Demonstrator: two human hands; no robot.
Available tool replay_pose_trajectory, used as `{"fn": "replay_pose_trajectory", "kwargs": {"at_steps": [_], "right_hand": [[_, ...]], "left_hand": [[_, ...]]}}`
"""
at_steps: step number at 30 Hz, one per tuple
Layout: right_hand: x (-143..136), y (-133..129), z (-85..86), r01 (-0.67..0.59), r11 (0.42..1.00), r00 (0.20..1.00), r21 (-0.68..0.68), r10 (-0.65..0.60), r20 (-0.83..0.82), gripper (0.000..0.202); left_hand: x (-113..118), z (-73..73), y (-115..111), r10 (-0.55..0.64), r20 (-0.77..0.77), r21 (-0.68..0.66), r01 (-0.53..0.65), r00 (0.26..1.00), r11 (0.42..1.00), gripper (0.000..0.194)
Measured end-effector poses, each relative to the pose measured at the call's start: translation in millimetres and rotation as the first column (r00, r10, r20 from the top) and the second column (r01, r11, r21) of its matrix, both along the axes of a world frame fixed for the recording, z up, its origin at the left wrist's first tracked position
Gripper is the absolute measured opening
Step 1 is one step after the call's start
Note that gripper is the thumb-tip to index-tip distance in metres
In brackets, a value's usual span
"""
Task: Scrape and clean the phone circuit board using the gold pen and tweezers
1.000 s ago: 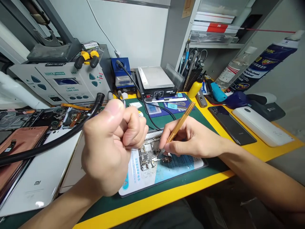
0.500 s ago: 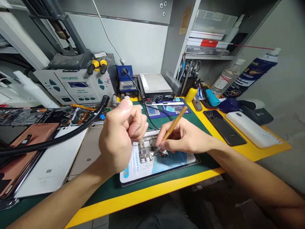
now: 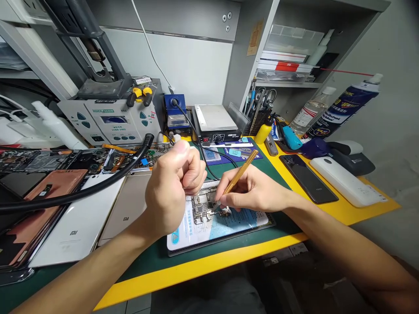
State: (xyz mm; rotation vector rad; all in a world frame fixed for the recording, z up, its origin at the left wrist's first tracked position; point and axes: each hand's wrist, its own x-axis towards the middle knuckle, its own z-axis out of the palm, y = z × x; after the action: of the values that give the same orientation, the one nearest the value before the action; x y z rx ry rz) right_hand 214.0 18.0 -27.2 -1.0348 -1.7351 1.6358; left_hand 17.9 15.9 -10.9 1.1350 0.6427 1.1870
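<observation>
My right hand (image 3: pixel 255 187) pinches a slim gold-handled knife (image 3: pixel 240 171), its grey pointed tip touching or just above a phone circuit board (image 3: pixel 203 207). The board lies on a white and blue printed pad (image 3: pixel 190 235), partly covered by my right fingers. To the left, my left hand (image 3: pixel 170 187) is closed in a fist, raised above the pad's left side. Whatever it grips is hidden, though a small pale tip shows above the thumb.
A hot-air station (image 3: pixel 114 120) with a black hose (image 3: pixel 98 185) stands back left. Phone backs (image 3: pixel 78 222) lie at left. Behind are a heating plate (image 3: pixel 216 117) and soldering iron stand (image 3: pixel 176 109). Phones (image 3: pixel 309 179) and a spray can (image 3: pixel 347 104) sit right.
The view has shifted slightly, so the bench appears a little lower and farther right at the left side. Both hands keep their grips, and the knife tip stays at the circuit board.
</observation>
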Motion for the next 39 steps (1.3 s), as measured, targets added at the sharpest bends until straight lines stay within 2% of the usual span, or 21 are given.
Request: {"fn": "replay_pose_trajectory", "kwargs": {"at_steps": [5,13,24,31,39], "right_hand": [[-2,-2,0.4,0.07,0.997,0.997,-0.019,-0.071,-0.013,0.01],[-3,-8,-0.2,0.098,0.991,0.994,-0.096,-0.092,0.062,0.008],[-8,-10,2.3,0.133,0.989,0.981,-0.061,-0.123,0.149,0.008],[-8,-12,2.3,0.109,0.993,0.985,-0.047,-0.102,0.139,0.01],[-8,-11,1.7,0.112,0.993,0.985,-0.042,-0.106,0.135,0.007]], "left_hand": [[-2,0.8,0,-0.009,0.01,-0.01,0.009,1.0,1.0,0.062],[-7,2.2,3,-0.02,-0.016,0.033,0.02,1.0,0.999,0.052],[3,5.5,3,0.0,0.018,0.003,0.0,1.0,1.0,0.053],[3,11.6,0,0.044,-0.025,-0.003,-0.044,0.999,0.999,0.056],[3,5.5,-1,0.072,-0.01,-0.01,-0.072,0.997,0.997,0.056]]}}
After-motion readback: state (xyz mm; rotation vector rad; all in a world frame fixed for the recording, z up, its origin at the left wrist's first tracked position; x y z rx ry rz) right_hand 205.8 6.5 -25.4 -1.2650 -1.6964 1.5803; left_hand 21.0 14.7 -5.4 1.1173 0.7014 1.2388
